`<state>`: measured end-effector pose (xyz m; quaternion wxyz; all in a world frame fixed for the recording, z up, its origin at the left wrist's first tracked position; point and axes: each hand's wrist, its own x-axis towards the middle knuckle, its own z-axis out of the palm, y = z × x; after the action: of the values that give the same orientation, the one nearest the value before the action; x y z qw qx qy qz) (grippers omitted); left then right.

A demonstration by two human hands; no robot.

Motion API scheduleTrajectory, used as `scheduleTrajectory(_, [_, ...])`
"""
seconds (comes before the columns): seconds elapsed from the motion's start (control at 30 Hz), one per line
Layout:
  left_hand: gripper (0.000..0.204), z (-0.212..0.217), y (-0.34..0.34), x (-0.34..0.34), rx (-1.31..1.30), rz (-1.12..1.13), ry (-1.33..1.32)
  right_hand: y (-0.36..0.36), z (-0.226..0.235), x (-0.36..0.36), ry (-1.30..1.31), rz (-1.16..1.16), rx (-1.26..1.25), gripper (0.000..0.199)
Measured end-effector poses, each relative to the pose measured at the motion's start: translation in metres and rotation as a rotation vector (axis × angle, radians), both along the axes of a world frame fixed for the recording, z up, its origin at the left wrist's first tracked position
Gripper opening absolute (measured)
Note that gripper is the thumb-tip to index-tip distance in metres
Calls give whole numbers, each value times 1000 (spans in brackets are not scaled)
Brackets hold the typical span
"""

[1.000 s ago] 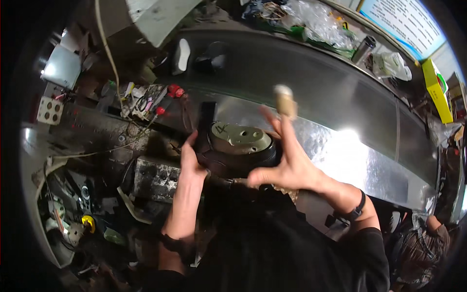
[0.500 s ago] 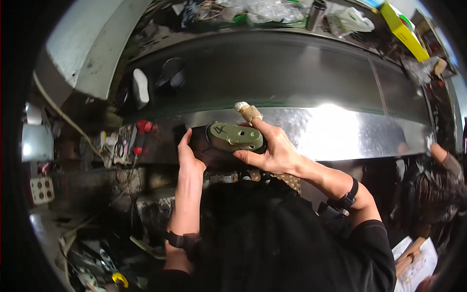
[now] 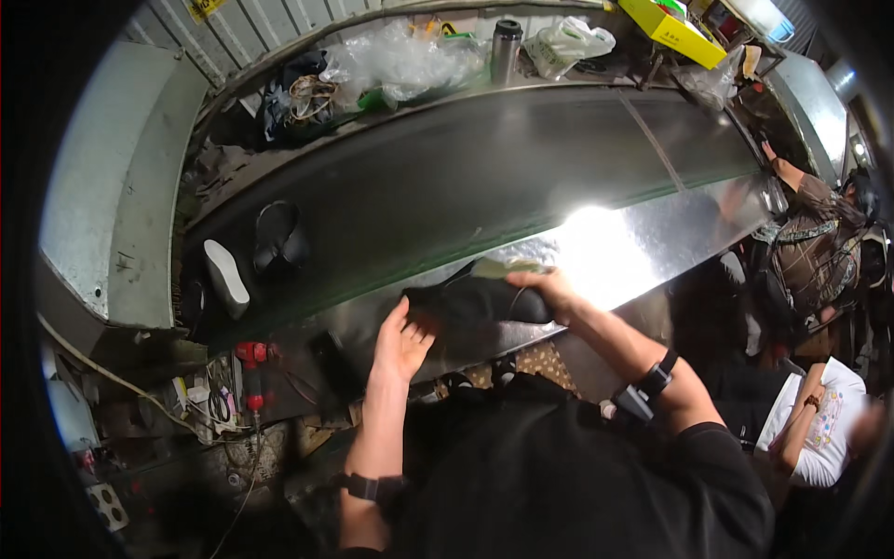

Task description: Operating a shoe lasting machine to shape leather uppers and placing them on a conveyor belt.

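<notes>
Over the metal edge of the bench, my right hand (image 3: 548,287) grips a black shoe upper (image 3: 466,300) by one end. It is stretched on a green shoe last (image 3: 507,268), which shows along the far side, partly behind the upper and my fingers. The upper is tilted with its dark side toward me and is smeared by motion. My left hand (image 3: 406,343) is just off the other end of the upper, palm turned up and fingers apart, holding nothing.
On the dark belt at left lie a white-soled shoe (image 3: 226,277) and a black shoe (image 3: 280,235). A red power tool (image 3: 251,373) sits at the near left. Behind the belt are plastic bags (image 3: 405,67), a steel flask (image 3: 506,54) and a yellow box (image 3: 672,34). Co-workers (image 3: 812,242) are at right.
My left hand has let go of the shoe upper. My right hand has turned it, so the green last's top no longer faces up at me. The view has shifted, showing more of the back wall.
</notes>
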<state>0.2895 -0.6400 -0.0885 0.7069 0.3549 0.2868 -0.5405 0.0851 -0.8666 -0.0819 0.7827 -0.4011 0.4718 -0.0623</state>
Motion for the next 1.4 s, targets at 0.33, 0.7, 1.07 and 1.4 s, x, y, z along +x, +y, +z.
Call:
scheduleTrajectory(0.33, [46,10,273,-37,757,534,-1012,-313,15,-82,89,-61,-341,39])
scheduleTrajectory(0.7, [40,120,458,-260,2522,172,-464,-379,-106,-92,782,-106,-1303,62])
scheduleTrajectory(1.07, [55,105,619,-298,2428,276,-170,-111,-78,-105,120,352,-1563,63])
scheduleTrajectory(1.4, [78,88,606,-297,2129,678,-852,91,-95,-71,-389,962,-1496,60])
